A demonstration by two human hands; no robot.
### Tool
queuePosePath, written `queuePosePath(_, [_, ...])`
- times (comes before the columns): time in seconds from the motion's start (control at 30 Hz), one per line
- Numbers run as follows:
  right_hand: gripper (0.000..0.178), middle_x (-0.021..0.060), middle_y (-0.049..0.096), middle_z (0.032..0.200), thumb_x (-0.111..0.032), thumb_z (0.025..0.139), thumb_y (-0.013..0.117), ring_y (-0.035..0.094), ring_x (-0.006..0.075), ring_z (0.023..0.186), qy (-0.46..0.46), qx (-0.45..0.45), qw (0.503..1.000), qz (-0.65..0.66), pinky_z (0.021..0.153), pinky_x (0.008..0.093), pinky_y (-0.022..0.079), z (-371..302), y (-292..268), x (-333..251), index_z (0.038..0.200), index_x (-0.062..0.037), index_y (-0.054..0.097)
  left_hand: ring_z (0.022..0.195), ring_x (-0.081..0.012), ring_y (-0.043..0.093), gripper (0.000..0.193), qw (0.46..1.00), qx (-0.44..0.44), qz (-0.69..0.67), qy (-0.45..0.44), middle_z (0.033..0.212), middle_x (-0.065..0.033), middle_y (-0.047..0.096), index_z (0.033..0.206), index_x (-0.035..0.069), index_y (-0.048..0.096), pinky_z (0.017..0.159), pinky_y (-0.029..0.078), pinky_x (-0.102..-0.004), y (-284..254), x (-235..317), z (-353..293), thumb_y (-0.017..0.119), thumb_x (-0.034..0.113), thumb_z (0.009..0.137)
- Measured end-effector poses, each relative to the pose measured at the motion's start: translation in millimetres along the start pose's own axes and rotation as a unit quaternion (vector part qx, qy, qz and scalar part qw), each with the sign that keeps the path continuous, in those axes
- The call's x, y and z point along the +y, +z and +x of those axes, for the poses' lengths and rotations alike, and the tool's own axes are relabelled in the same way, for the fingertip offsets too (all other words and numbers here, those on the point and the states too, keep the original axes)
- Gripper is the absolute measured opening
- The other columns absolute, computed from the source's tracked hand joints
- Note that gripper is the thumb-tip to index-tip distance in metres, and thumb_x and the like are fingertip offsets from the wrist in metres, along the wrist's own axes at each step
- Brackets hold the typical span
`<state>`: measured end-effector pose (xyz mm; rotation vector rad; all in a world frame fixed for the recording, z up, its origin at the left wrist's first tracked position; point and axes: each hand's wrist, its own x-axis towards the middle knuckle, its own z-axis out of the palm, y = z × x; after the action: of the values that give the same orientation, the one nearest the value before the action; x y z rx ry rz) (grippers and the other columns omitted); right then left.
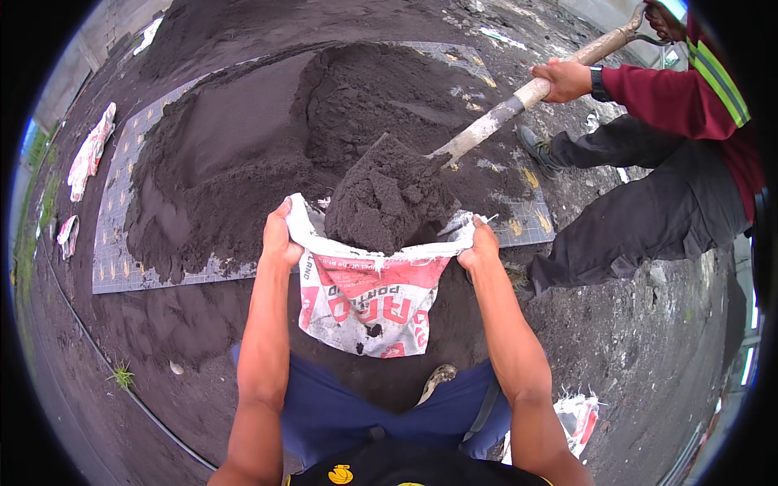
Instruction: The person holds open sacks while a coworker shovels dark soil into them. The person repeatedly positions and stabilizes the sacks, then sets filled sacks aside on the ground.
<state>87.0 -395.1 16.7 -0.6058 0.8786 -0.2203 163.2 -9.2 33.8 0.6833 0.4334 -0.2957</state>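
A white and red woven sack [369, 300] hangs in front of me, its mouth held wide. My left hand [281, 235] grips the rim on one side, and my right hand [480, 245] grips it on the other. Over the sack's mouth sits a shovel [478, 134] heaped with dark sand [389, 194]; the load hides most of the blade and the sack's inside. A co-worker's hand [565, 80] holds the shaft, and their other hand [664, 22] is at the handle end.
Behind the sack a big pile of dark sand [227, 138] lies on a grey patterned sheet [109, 243]. The co-worker's legs [640, 211] stand at the right. Sacks lie at the left [91, 150] and beside my right arm [577, 421]. A thin hose [146, 415] crosses the ground.
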Motion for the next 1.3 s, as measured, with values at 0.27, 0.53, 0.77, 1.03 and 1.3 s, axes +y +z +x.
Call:
queuePosePath(0.27, [0.025, 0.0107, 0.065, 0.111, -0.016, 0.106, 0.052, 0.068, 0.0265, 0.095, 0.007, 0.046, 0.997, -0.061, 0.082, 0.0475, 0.056, -8, -4, 30, 0.125, -0.0009, 0.058, 0.092, -0.0287, 0.071, 0.033, 0.993, -0.096, 0.032, -0.065, 0.104, -0.0163, 0.071, 0.112, 0.000, 0.064, 0.086, 0.059, -0.0455, -9, -4, -19, 0.052, 0.030, 0.106])
queuePosePath(0.53, [0.035, 0.0096, 0.059, 0.137, -0.023, 0.107, 0.054, 0.054, 0.0223, 0.126, -0.080, -0.116, 0.974, -0.179, 0.106, 0.0457, 0.044, -67, 17, 18, 0.136, -0.0033, 0.054, 0.100, -0.0305, 0.072, 0.037, 0.995, -0.072, 0.033, -0.053, 0.110, -0.0202, 0.071, 0.118, -0.005, 0.062, 0.093, 0.059, -0.0465, -11, 16, -51, 0.048, 0.027, 0.108])
queuePosePath(0.77, [0.038, 0.0089, 0.058, 0.136, -0.026, 0.106, 0.055, 0.054, 0.0239, 0.127, -0.073, -0.120, 0.973, -0.182, 0.108, 0.0464, 0.044, -109, 7, 6, 0.138, -0.0050, 0.052, 0.099, -0.0290, 0.072, 0.037, 0.995, -0.077, 0.043, -0.052, 0.112, -0.0184, 0.071, 0.121, -0.005, 0.061, 0.091, 0.060, -0.0448, -11, 12, -44, 0.047, 0.026, 0.108])
queuePosePath(1.03, [0.033, 0.0169, 0.068, 0.124, -0.018, 0.106, 0.046, 0.068, 0.0302, 0.111, 0.010, -0.171, 0.982, -0.084, 0.099, 0.0446, 0.054, -92, 9, 9, 0.129, 0.0034, 0.056, 0.099, -0.0286, 0.072, 0.035, 0.995, -0.062, 0.064, -0.041, 0.113, -0.0171, 0.070, 0.122, -0.003, 0.061, 0.091, 0.059, -0.0435, 9, 8, -50, 0.047, 0.025, 0.107])
queuePosePath(1.3, [0.033, 0.0161, 0.068, 0.124, -0.017, 0.105, 0.047, 0.068, 0.0288, 0.110, 0.026, -0.141, 0.985, -0.093, 0.098, 0.0431, 0.053, -95, 19, 11, 0.129, 0.0032, 0.058, 0.106, -0.0306, 0.069, 0.039, 0.994, -0.043, 0.075, -0.062, 0.118, -0.0185, 0.069, 0.127, -0.005, 0.060, 0.096, 0.056, -0.0447, 14, 3, -62, 0.049, 0.027, 0.106])
